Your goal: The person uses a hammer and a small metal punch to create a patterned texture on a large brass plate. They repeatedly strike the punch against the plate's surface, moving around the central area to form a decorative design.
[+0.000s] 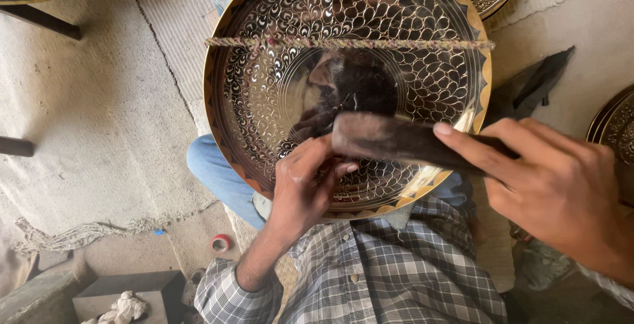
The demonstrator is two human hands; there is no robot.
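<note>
Head view: I'm pinching my left hand [305,185] on the engraved tray [277,99], while my right hand [555,185] is clamping the hammer [396,140], lying crosswise just above.

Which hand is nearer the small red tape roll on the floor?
Left. The left hand rests on the engraved plate, just right of and above the tape roll. The right hand, holding the dark tool, is far right.

The person wears a grey-and-white checked shirt [389,271] with its sleeve [228,294] pushed up, and blue jeans [218,175].
</note>
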